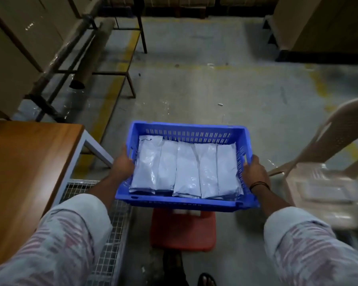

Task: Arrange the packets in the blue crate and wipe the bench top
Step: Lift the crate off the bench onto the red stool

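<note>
Head view, one moment, items as found.

Blue crate [186, 201]: carried in the air over the concrete floor [205, 85], roughly level, clear of any surface. Slotted walls; near rim toward the person.

Packets [186, 168]: about five pale, glossy pouches lying flat, side by side in a single row across the crate, edges overlapping a little. Judged already arranged, since none lies loose outside the crate.

Left hand [123, 165]: closed on the crate's left wall, fingers curled under or around the rim. Right hand [254, 171]: closed on the right wall likewise; a dark band sits on that wrist. A grip on opposite sides probably keeps the load balanced so the row does not slide.

Wooden bench top [29, 162]: at the person's left, just beside the left arm, its visible part bare. No cloth is in sight, so wiping appears not yet begun.

Red stool [182, 230]: on the floor directly below the crate; a likely resting place, though that is a guess.

Plastic chair [327, 153]: at the right, blurred.

Wire mesh shelf [110, 234]: low, beside the bench.
</note>
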Tool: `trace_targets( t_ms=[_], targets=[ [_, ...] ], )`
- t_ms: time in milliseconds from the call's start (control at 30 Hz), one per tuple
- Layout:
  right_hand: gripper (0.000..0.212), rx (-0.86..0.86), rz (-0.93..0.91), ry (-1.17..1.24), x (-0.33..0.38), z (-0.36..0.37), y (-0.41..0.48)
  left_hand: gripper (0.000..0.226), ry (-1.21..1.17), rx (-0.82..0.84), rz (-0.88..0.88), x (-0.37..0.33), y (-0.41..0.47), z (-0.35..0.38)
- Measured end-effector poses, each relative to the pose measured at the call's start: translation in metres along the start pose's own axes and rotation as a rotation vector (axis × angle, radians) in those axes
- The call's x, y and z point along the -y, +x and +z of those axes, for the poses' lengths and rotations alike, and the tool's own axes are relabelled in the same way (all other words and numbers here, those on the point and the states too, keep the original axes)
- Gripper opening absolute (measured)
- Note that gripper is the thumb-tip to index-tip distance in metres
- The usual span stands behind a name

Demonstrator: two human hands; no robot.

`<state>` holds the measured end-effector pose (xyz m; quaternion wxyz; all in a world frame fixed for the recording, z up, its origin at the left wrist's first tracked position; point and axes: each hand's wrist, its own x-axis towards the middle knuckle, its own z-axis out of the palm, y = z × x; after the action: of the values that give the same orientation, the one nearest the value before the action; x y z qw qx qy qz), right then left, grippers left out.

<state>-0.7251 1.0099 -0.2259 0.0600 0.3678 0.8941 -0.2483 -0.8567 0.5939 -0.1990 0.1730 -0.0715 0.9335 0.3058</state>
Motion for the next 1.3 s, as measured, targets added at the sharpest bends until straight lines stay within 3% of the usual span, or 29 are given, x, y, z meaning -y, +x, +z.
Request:
trace_targets(
  t_ms=[600, 767, 867, 1000, 1300],
  targets=[
    [0.031, -0.024, 0.086, 0.085, 0.02, 0.033, 0.048, 0.092, -0.049, 0.07, -0.035, 0.004, 0.069, 0.02],
    [0.053, -0.096, 0.094, -0.166, 0.033, 0.031, 0.038, 0.094, 0.07, 0.068, -0.055, 0.008, 0.069, 0.021],
    [0.069, -0.158, -0.026, -0.272, 0.041, 0.026, 0.018, 0.091, 0.109, 0.001, -0.044, 0.001, 0.048, 0.022],
    [0.074, -0.069, -0.237, -0.406, 0.058, 0.027, -0.009, 0.093, 0.151, -0.114, 0.002, -0.003, -0.002, 0.024],
    [0.071, 0.101, -0.61, -0.306, 0.092, 0.032, -0.091, 0.08, 0.155, -0.285, 0.128, 0.041, -0.171, 0.028]
  ],
)
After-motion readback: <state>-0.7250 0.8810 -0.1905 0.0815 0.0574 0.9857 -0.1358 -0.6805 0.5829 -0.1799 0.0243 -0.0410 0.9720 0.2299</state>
